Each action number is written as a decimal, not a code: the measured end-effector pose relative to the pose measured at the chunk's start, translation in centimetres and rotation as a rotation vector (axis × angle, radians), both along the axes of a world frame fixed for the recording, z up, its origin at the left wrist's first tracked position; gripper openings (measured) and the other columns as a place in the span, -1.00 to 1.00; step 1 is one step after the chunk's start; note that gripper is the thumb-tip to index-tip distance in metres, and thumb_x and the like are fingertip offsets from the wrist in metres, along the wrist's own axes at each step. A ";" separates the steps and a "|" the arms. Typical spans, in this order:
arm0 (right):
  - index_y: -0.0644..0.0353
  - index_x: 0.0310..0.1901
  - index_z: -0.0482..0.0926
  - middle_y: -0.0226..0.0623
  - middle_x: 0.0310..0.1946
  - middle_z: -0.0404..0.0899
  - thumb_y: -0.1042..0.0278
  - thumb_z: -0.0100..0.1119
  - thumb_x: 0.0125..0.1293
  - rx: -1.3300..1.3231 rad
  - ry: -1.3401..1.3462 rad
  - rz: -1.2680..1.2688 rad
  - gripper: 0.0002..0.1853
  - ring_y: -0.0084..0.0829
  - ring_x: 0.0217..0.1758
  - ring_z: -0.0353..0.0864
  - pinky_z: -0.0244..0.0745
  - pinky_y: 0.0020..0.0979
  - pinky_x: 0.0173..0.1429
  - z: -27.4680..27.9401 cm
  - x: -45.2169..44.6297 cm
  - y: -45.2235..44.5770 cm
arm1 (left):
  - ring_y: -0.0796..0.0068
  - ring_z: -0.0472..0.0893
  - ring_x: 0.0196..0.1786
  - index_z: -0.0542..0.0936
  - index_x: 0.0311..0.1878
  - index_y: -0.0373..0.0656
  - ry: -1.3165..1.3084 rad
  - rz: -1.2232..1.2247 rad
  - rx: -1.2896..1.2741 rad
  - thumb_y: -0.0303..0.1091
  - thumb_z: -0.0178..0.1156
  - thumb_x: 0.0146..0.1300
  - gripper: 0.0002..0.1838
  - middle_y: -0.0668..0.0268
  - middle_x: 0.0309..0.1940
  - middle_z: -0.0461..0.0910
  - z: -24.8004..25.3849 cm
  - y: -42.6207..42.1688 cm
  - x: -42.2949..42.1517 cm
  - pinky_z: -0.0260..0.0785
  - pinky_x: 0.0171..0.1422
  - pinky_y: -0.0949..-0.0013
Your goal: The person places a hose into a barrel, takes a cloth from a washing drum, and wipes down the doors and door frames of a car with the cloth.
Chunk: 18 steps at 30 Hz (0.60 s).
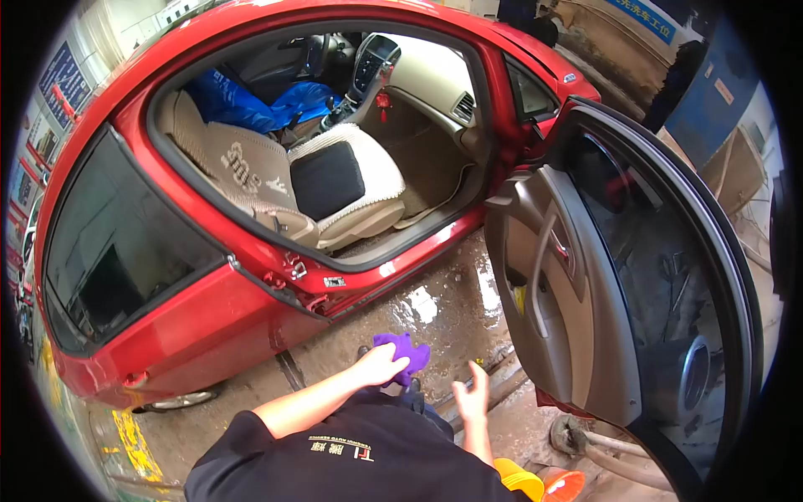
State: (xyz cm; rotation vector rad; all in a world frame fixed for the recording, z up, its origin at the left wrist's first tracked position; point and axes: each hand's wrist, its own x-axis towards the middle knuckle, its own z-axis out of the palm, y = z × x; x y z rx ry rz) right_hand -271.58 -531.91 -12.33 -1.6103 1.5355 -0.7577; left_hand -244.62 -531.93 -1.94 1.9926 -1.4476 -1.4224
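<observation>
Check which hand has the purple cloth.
The left hand: its fingers are closed on the purple cloth. The right hand is open, with no cloth visible in it.

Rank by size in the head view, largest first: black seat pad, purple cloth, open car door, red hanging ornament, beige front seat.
Open car door
Beige front seat
Black seat pad
Purple cloth
Red hanging ornament
</observation>
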 end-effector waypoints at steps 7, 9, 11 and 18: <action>0.24 0.26 0.28 -0.28 0.16 0.37 0.53 0.35 0.02 0.168 -0.564 0.347 -0.28 -0.45 0.24 0.33 0.25 -0.37 0.32 6.6 15.7 -9.3 | 0.51 0.53 -0.10 0.46 -0.03 -0.31 0.655 0.041 -0.242 -0.32 0.13 0.27 -0.71 0.25 -0.19 0.55 2.5 -10.1 6.0 0.38 0.04 0.42; 0.26 0.18 0.38 -0.30 0.06 0.47 0.49 0.30 0.08 0.267 -0.593 0.272 -0.42 -0.44 0.18 0.40 0.26 -0.39 0.30 6.8 17.3 -12.1 | 0.51 0.54 -0.06 0.48 -0.01 -0.32 0.972 0.231 -0.195 -0.35 0.11 0.29 -0.72 0.24 -0.15 0.56 4.3 -14.0 8.2 0.39 0.07 0.40; 0.27 0.15 0.40 -0.33 0.01 0.50 0.56 0.12 0.22 0.297 -0.651 0.198 -0.57 -0.47 0.09 0.46 0.32 -0.42 0.22 6.7 18.1 -15.3 | 0.56 0.52 -0.17 0.49 -0.01 -0.30 1.105 0.359 -0.133 -0.38 0.08 0.32 -0.75 0.32 -0.24 0.55 4.2 -17.4 9.6 0.38 -0.02 0.47; 0.26 0.27 0.31 -0.24 0.16 0.44 0.64 -0.06 0.31 0.209 -1.291 -0.323 -0.53 -0.35 0.20 0.44 0.28 -0.29 0.34 6.2 20.5 -30.4 | 0.53 0.54 -0.18 0.49 -0.05 -0.19 0.785 0.413 -0.048 -0.35 0.07 0.35 -0.81 0.30 -0.15 0.55 -4.8 -21.5 14.5 0.44 -0.13 0.48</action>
